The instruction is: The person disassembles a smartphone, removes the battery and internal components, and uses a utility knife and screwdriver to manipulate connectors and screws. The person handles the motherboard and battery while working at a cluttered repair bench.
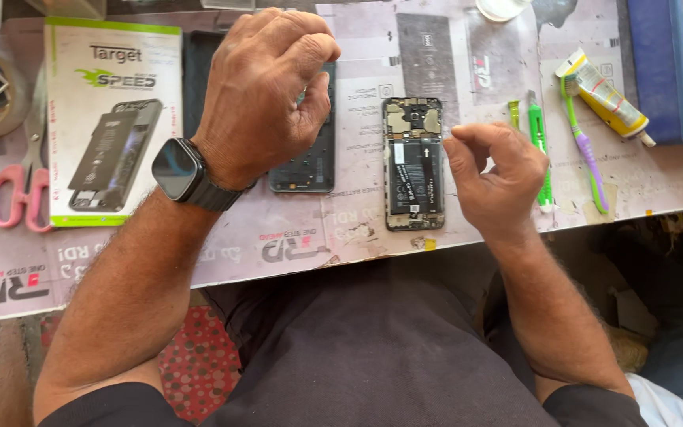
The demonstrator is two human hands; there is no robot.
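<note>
Lying flat near the middle of the table, the opened phone has its back already off, so I can see the black battery and the gold-coloured shields at its far end; nothing looks lifted out of it yet, so I judge the strip-down as only begun. My right hand hovers just right of the phone, its grip curled with thumb and forefinger pinched nearly closed; I cannot tell whether anything tiny sits between them. My left hand hangs loosely fisted over the dark back cover, left of the phone, its grip apparently holding nothing. Further left lies a white and green box picturing a battery, with pink-handled scissors beside it. To the right lie a green cutter, a purple toothbrush and a yellow glue tube.
</note>
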